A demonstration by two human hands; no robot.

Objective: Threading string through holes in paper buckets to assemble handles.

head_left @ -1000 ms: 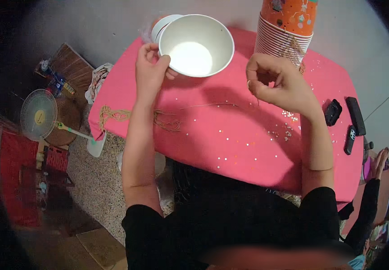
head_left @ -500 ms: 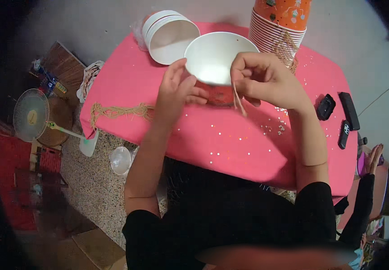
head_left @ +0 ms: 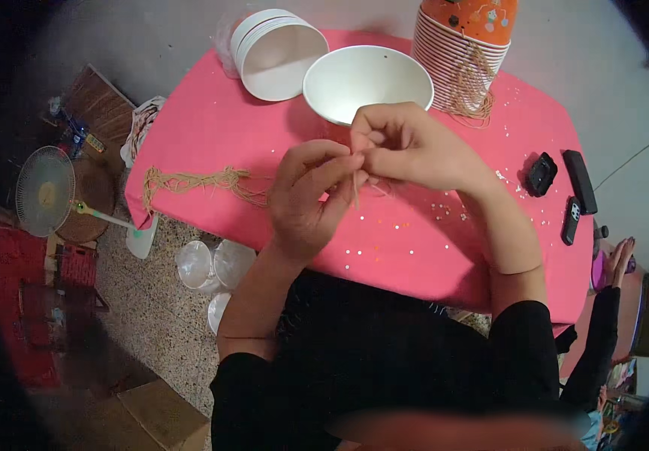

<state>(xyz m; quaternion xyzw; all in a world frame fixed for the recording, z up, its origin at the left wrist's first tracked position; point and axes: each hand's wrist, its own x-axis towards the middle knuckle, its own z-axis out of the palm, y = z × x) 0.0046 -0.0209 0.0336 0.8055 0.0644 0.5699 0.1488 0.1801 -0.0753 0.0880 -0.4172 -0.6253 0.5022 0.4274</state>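
In front of the large paper tub [head_left: 368,79], which stands upright with its white inside showing, my two hands meet at the fingertips. Both my left hand [head_left: 311,197] and my right hand [head_left: 418,154] are closed in a pinch on a thin tan string [head_left: 355,192], whose ends hang down between them. The fingers hide most of the string where they touch. Beside my left wrist, a loose bundle of tan strings [head_left: 200,180] lies along the near left of the table.
Several white tubs [head_left: 283,64] lie nested on their side at the back left. A tall stack of orange tubs [head_left: 482,22] with strings hanging stands at the back right. Small white dots, a black tray [head_left: 541,174] and a phone [head_left: 571,220] lie on the pink tablecloth [head_left: 430,278].
My left hand has left the tub's side and moved right to join my right hand at the string. My right hand has shifted slightly left.
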